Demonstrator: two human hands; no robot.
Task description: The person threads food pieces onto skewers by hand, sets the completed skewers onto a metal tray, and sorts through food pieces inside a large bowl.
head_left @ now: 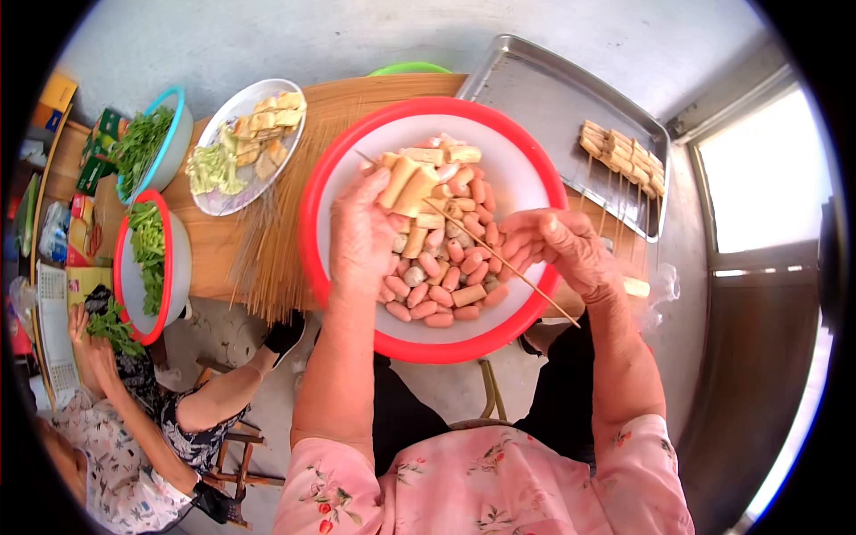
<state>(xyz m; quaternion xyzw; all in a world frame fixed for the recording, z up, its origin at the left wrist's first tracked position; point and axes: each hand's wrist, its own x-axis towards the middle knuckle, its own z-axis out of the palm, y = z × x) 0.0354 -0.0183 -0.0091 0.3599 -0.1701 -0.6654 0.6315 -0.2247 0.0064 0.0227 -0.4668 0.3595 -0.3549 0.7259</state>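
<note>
My left hand (358, 232) is closed around pale yellow tofu-skin rolls (410, 185) threaded on a thin bamboo skewer (544, 296). One end of the skewer pokes out past the rolls at upper left; its long bare part slants down to the right. Beside that bare part, my right hand (566, 250) is held with thumb and fingers apart, and I see nothing in it. Both hands are over a large white basin with a red rim (428, 349). Small pink sausages (437, 294), greyish balls (415, 276) and more rolls fill its middle.
Filled skewers (624, 159) lie on a metal tray (535, 85) at right. Bare skewers (276, 241) spread left of the basin, near an oval plate (218, 208) of cut food. Farther left, a person's hand (82, 334) holds greens (116, 330) beside a red-rimmed bowl (178, 267).
</note>
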